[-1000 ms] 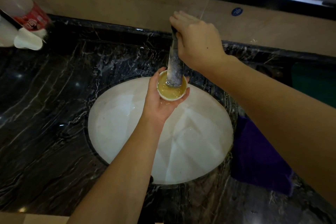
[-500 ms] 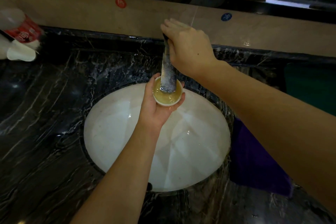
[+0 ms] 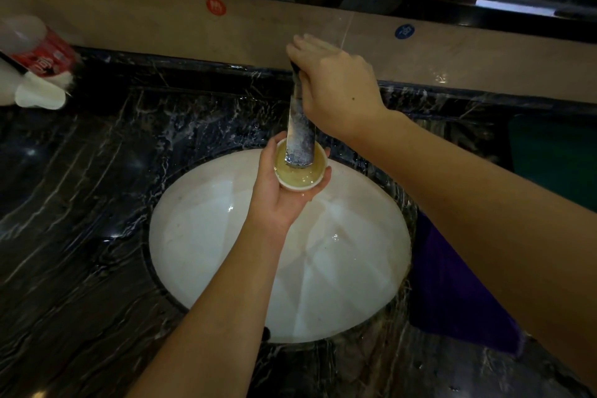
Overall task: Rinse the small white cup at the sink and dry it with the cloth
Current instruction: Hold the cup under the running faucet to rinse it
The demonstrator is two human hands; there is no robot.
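The small white cup sits in the palm of my left hand, held just under the spout of the chrome tap above the white oval sink basin. Yellowish liquid fills the cup. My right hand is closed over the top of the tap, hiding its handle. A dark purple cloth lies on the black marble counter right of the basin, partly covered by my right forearm.
At the far left of the counter stand a clear bottle with a red label and white cups. A beige backsplash with a red dot and a blue dot runs behind the tap. Something dark green lies at the right edge.
Both hands keep their grip and the cup stays under the spout. The view has shifted slightly, so everything sits a little lower in frame.
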